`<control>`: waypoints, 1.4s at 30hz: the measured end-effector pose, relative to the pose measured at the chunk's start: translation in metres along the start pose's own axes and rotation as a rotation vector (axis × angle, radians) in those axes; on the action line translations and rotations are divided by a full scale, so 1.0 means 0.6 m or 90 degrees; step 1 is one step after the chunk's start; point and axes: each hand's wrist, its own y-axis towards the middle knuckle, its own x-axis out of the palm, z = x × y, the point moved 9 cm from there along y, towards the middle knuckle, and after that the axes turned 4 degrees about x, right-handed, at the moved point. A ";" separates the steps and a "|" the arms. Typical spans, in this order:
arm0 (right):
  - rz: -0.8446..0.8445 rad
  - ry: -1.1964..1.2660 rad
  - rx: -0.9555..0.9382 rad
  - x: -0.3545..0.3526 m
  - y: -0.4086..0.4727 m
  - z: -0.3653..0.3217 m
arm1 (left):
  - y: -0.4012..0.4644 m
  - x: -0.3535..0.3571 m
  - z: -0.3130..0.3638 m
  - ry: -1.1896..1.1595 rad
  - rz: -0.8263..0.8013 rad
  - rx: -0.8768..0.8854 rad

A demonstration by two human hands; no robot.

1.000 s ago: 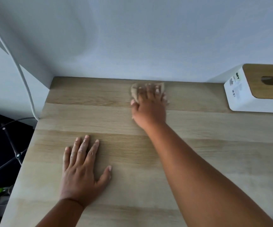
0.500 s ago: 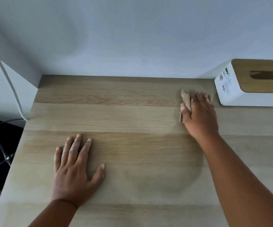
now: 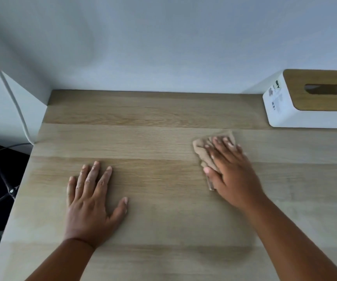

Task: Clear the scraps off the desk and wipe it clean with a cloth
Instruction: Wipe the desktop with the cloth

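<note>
I see no scraps on the light wooden desk, so I judge we're mid-wipe. My right hand presses the crumpled beige cloth flat-fingered, right of centre; my left hand lies spread. The white tissue box with wooden lid (contents hidden) sits far right.

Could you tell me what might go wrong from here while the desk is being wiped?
The right hand presses the cloth close to the tissue box; a wide stroke could knock the box. The cloth is bunched under the fingers, so it may leave streaks. The left hand lies flat on the desk, covering a patch that could be missed.
</note>
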 end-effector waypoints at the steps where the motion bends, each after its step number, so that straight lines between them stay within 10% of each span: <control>1: 0.003 -0.001 0.024 -0.006 -0.010 0.027 | 0.000 0.001 0.000 0.000 0.001 0.001; 10: 0.083 0.033 0.300 -0.015 0.131 0.033 | 0.001 0.001 0.001 0.008 -0.014 -0.009; 20: 0.028 0.018 -0.065 0.023 -0.045 -0.077 | 0.000 -0.001 0.000 -0.006 -0.030 -0.012; 32: 0.067 0.021 0.251 -0.015 0.016 0.097 | 0.001 -0.007 0.005 -0.008 -0.032 -0.024; 42: 0.036 0.034 -0.038 0.054 -0.149 -0.166 | -0.002 -0.002 -0.002 -0.014 -0.024 -0.034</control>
